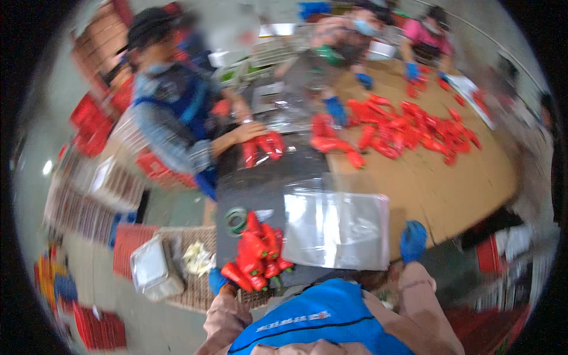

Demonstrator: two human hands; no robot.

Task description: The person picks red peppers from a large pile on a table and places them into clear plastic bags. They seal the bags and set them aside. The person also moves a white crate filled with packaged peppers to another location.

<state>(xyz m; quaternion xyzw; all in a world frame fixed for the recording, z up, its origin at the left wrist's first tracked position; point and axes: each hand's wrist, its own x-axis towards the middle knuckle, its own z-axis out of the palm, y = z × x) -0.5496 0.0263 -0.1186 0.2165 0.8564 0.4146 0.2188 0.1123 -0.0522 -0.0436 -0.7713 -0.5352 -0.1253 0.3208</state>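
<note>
My left hand (217, 280), in a blue glove, is at the near left edge of the dark tabletop (266, 186). It is right beside a red pepper (237, 276) at the edge of a heap of red peppers (262, 248); blur hides whether the fingers grip it. My right hand (413, 242), also gloved in blue, rests by the near edge of the cardboard sheet (448, 195), its fingers bent and partly hidden. Between the hands lie clear plastic bags (337, 230), flat on the table. Behind the heap is a roll of green tape (235, 220).
Many loose red peppers (412, 126) spread over the cardboard. At left, a co-worker (177, 102) handles peppers in clear plastic (264, 146). Two more people (341, 35) work across the table. A plastic-wrapped stack (155, 268) and red crates (100, 328) stand at left.
</note>
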